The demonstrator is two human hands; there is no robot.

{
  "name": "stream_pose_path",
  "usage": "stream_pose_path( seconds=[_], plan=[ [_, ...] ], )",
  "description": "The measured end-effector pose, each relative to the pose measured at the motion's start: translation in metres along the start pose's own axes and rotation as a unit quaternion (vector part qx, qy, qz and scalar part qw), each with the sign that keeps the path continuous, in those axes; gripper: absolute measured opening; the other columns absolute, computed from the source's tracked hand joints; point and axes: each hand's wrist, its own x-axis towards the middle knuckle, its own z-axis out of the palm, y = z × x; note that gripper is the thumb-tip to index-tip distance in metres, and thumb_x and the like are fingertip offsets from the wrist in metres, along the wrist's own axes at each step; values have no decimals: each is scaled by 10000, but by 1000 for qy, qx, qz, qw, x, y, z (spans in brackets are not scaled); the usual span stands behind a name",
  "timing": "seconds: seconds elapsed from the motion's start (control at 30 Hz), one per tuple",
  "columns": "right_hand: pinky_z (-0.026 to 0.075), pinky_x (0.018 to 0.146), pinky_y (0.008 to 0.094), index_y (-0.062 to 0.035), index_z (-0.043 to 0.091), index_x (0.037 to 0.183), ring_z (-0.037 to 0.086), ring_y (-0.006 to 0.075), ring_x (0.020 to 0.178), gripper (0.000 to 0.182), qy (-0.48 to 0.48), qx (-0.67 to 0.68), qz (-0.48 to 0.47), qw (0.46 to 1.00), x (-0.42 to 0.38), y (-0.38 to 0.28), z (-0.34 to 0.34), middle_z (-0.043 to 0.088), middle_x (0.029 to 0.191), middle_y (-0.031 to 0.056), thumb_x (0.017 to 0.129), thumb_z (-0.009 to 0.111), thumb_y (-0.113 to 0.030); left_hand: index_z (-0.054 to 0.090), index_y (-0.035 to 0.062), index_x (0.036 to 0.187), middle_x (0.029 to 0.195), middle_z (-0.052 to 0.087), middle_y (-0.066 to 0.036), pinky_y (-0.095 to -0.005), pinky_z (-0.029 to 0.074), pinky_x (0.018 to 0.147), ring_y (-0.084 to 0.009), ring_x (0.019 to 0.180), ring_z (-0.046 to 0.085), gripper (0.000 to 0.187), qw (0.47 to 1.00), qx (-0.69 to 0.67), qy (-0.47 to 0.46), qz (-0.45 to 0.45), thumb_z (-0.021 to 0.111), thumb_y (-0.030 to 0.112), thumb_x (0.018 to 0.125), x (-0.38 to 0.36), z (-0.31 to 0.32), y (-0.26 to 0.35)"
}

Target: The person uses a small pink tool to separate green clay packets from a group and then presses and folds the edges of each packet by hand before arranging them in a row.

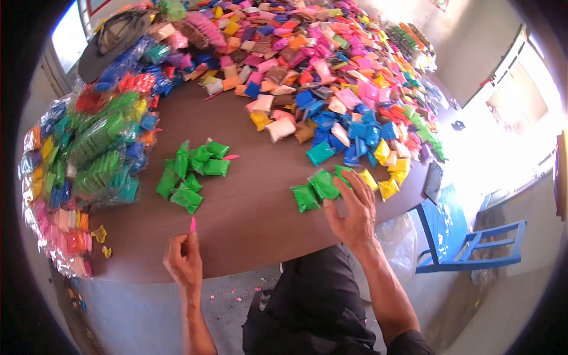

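Near the table's front edge, my left hand (184,259) is closed in a pinch around a small pink pointed plastic piece (193,224), its tip upward. My right hand (354,211) is spread, with its fingertips at a few green packets (324,184) on the right of the table. One of these green packets is partly behind the fingers. Several more green packets (182,163) lie in a loose group beyond my left hand. Beside that group rests another pink pointed piece (231,157).
A large heap of coloured packets (307,53) covers the back of the brown table (248,219). Bundled packets in clear bags (97,142) stack on the left, with a dark cap (112,41) above. Yellow packets (389,189) lie at right, near a phone-like dark object (433,180) and blue chair (449,231).
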Motion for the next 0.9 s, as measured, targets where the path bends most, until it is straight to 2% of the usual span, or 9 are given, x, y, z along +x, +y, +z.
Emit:
stream_pose_path(
  seconds=[0.1, 0.27, 0.33, 0.5, 0.6, 0.63, 0.73, 0.8, 0.9],
  plan=[
    [503, 1144, 526, -47, 772, 1284, 654, 402, 1353, 424, -28, 42, -41, 998, 17, -35, 9, 706, 1427, 178, 877, 838, -146, 707, 14, 920, 752, 655, -53, -329, 469, 595, -133, 636, 559, 194, 998, 32, 38, -25, 826, 137, 1012, 8, -17, -20],
    [551, 1077, 506, -50, 797, 1208, 695, 395, 1268, 384, -92, 102, -129, 982, 45, -97, 57, 738, 1350, 158, 838, 874, -119, 699, 6, 895, 730, 651, -25, -299, 465, 617, -79, 678, 557, 251, 992, -25, 1, -127, 826, 187, 1015, 11, -20, -14],
    [535, 1076, 504, -76, 763, 1241, 683, 373, 1267, 410, -106, 114, -148, 977, 55, -110, 91, 709, 1357, 133, 851, 869, -149, 688, 7, 881, 741, 643, -33, -323, 467, 644, -89, 704, 561, 296, 987, -49, 14, -155, 811, 236, 1023, 11, -21, -18],
    [495, 1098, 480, -97, 701, 1315, 682, 333, 1252, 436, -65, 97, -206, 972, 81, -126, 164, 672, 1379, 114, 901, 819, -170, 691, -8, 884, 728, 637, -3, -291, 456, 622, -72, 684, 552, 280, 985, -44, 27, -163, 806, 200, 1031, 12, -21, -25],
    [497, 1068, 466, -94, 697, 1326, 681, 314, 1253, 405, -96, 86, -186, 974, 76, -116, 194, 666, 1395, 108, 932, 778, -144, 669, -5, 876, 725, 604, 6, -307, 429, 621, -80, 685, 514, 295, 982, -46, 8, -185, 793, 207, 1038, 13, -26, -28],
    [498, 998, 451, -95, 702, 1329, 688, 298, 1194, 369, -86, 72, -198, 974, 74, -115, 191, 671, 1332, 103, 963, 740, -122, 663, -4, 875, 724, 597, 7, -308, 424, 622, -82, 685, 506, 294, 981, -49, 6, -187, 791, 205, 1039, 13, -27, -29],
    [504, 941, 447, -137, 720, 1320, 699, 278, 1131, 394, -89, 87, -181, 976, 60, -116, 166, 688, 1266, 64, 932, 788, -126, 637, 14, 867, 731, 585, 6, -309, 414, 626, -85, 693, 498, 295, 983, -53, 20, -174, 775, 208, 1040, 12, -22, -29],
    [505, 929, 447, -140, 730, 1313, 697, 272, 1100, 405, -96, 68, -193, 974, 42, -114, 135, 682, 1233, 60, 915, 807, -144, 610, 37, 846, 741, 587, 2, -321, 412, 625, -90, 704, 501, 313, 986, -61, 25, -153, 755, 233, 1043, 11, -21, -31],
    [512, 906, 453, -135, 745, 1301, 685, 264, 1068, 444, -122, 51, -184, 974, 8, -107, 89, 668, 1206, 53, 874, 851, -193, 648, 5, 869, 708, 574, 10, -307, 408, 611, -78, 665, 487, 288, 979, -86, 25, -181, 784, 196, 1034, 13, -24, -27]
  ],
)
